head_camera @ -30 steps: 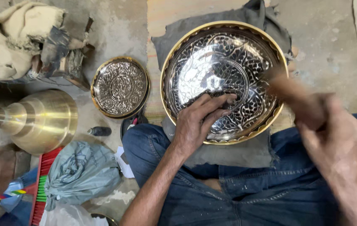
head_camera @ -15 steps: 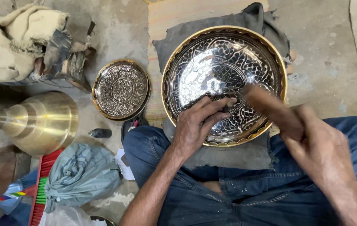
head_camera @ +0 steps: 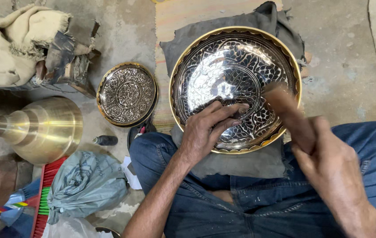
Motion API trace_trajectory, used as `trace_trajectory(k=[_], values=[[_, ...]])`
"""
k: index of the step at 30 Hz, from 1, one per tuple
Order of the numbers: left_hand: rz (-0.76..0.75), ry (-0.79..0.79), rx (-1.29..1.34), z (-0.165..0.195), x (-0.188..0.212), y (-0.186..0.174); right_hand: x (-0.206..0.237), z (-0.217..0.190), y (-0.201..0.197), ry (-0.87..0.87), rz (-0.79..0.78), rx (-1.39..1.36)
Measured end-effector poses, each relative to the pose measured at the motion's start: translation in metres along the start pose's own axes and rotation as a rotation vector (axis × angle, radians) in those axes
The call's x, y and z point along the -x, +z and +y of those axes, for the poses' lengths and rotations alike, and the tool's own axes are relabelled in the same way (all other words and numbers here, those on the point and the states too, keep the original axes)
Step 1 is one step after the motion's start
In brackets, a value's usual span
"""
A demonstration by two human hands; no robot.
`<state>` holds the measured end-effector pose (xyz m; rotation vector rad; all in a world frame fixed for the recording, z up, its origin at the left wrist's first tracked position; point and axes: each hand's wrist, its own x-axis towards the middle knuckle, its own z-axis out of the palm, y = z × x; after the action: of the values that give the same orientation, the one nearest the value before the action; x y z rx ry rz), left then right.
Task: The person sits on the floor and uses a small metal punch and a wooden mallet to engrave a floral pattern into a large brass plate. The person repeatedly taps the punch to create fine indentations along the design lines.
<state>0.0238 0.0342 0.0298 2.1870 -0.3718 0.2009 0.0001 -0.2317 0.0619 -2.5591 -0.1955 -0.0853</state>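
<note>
A large brass plate (head_camera: 236, 66) with an engraved silvery floral pattern lies tilted on a grey cloth (head_camera: 241, 165) over my lap. My left hand (head_camera: 208, 130) rests on the plate's lower part. Its fingers pinch together as if on a small tool, which I cannot make out. My right hand (head_camera: 333, 172) grips a wooden mallet (head_camera: 285, 110), blurred by motion, whose head hangs over the plate just right of my left fingertips.
A smaller engraved brass plate (head_camera: 127, 94) lies on the concrete floor to the left. A big brass vessel (head_camera: 42, 128), a tan cloth bundle (head_camera: 11, 44), a grey plastic bag (head_camera: 82, 185), a small black bottle (head_camera: 105, 140) and a red brush (head_camera: 47, 194) crowd the left side.
The mallet in my right hand has swung leftward, from the plate's right rim toward my left fingertips. My left hand has stayed on the plate.
</note>
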Motion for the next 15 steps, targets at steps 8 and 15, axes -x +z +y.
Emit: trace_trajectory(k=[8,15], values=[[-0.033,-0.019,-0.006,0.0028,-0.0013,-0.0039,0.0005,0.0004,0.0034,-0.099,0.009,0.141],[-0.062,-0.004,-0.023,0.0024,-0.0016,-0.0066,0.0015,-0.0008,0.0016,-0.120,-0.015,0.277]])
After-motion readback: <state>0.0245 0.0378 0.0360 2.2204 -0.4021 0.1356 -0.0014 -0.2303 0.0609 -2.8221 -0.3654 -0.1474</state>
